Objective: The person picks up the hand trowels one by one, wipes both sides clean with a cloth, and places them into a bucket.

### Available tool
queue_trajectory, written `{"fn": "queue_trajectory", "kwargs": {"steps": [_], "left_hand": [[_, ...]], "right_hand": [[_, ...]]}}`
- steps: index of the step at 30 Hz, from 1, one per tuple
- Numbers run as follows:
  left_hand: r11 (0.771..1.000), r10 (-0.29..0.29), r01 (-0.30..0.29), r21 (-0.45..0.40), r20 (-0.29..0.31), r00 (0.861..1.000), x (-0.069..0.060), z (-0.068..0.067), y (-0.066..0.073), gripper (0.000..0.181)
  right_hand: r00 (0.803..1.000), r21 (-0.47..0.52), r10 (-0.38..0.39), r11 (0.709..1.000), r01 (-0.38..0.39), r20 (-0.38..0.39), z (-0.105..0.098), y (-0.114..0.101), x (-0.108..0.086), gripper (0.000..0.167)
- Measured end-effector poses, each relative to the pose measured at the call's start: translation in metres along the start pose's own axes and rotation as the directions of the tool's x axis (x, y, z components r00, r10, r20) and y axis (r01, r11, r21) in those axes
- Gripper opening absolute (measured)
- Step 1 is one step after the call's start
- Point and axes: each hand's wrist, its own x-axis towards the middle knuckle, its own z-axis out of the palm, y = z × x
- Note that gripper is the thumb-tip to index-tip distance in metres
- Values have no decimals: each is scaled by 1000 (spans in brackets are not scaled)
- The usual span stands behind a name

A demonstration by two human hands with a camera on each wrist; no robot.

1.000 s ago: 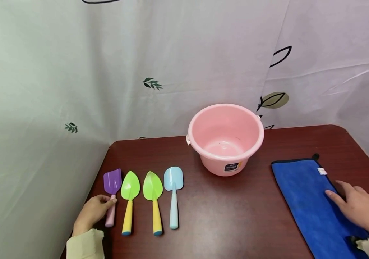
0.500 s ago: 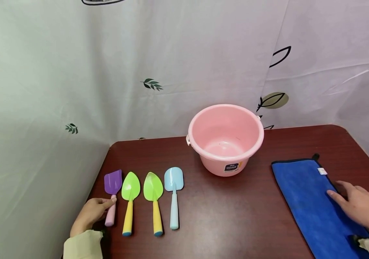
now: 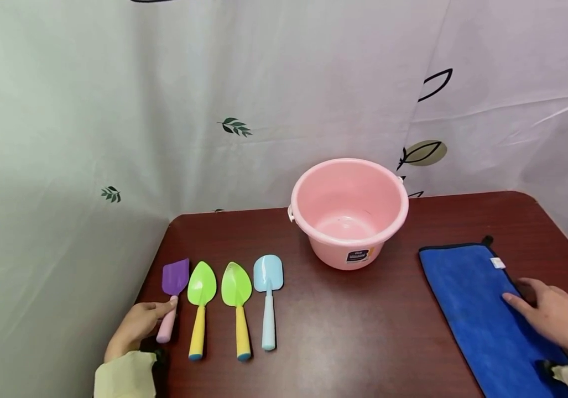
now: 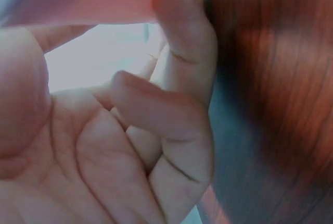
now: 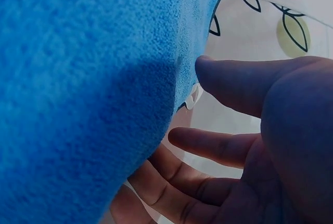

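At the left end of a row of toy shovels, my left hand pinches the pink handle of a purple shovel. Close up in the left wrist view, that pink handle lies between thumb and fingertips, the other fingers curled beneath. To its right lie two green trowels with yellow handles, then a light-blue shovel. My right hand rests at the right edge of a folded blue towel. In the right wrist view its fingers look loose, their tips partly hidden by the towel.
A pink bucket stands at the back middle of the dark red table, its inside visible. Behind and at the left hangs a pale curtain with leaf prints, close to the table's edges.
My left hand has shifted slightly left and up. The purple shovel has turned a little, its handle end swinging left. My right hand and the towel stay almost where they were.
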Motion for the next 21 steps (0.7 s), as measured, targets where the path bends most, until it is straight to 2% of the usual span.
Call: {"fn": "queue_trajectory", "kwargs": {"steps": [5, 8, 16, 21], "left_hand": [[1000, 11, -11, -22, -11, 1000, 3, -1, 2, 57], [999, 22, -23, -42, -20, 1000, 4, 0, 3, 58], [998, 11, -12, -64, -19, 1000, -1, 1, 3, 64], [996, 12, -14, -86, -23, 1000, -3, 4, 2, 66]], "right_hand": [[1000, -6, 18, 1000, -18, 0, 1, 3, 1, 63], [999, -9, 35, 999, -35, 1, 2, 6, 3, 65], [987, 7, 95, 995, -96, 129, 0, 10, 9, 68], [985, 36, 67, 997, -74, 162, -3, 10, 10, 59]]}}
